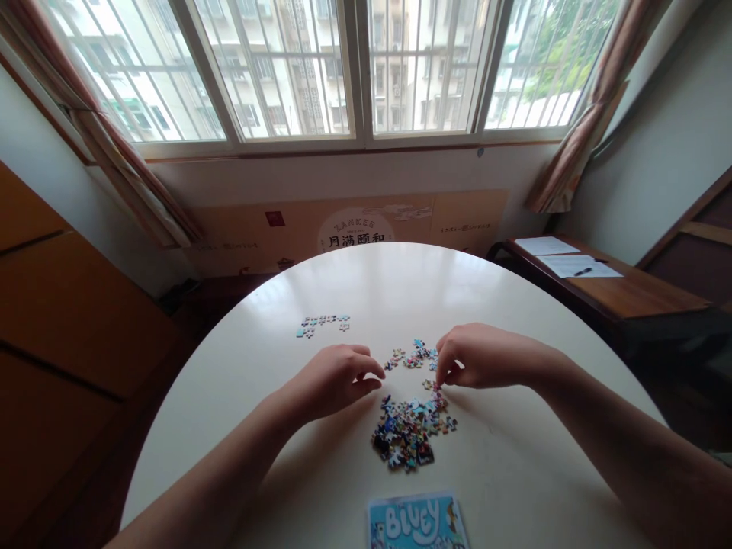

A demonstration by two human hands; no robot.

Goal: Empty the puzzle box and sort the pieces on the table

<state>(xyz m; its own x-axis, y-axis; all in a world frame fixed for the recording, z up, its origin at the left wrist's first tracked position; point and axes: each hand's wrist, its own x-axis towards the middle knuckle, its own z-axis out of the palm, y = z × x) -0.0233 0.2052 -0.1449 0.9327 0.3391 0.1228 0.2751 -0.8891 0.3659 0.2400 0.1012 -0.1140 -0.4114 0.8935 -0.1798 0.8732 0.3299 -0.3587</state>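
Loose puzzle pieces lie in a heap (409, 428) on the white round table (240, 396). Farther back, a smaller scatter of pieces (417, 354) lies between my hands. My left hand (340, 381) is just left of that scatter, its thumb and fingers apart with nothing between them. My right hand (472, 357) reaches down at the scatter's right side, fingertips close together at some small pieces; whatever they pinch is too small to name. Several pieces (323, 320) form a short row, with a few just below it, at the back left of the table.
A blue box marked BLUEY (417, 522) lies at the table's near edge. Beyond the table's back edge are a printed cardboard panel (240, 229) and a window. A wooden desk (640, 290) with papers (577, 265) and a pen stands at the right.
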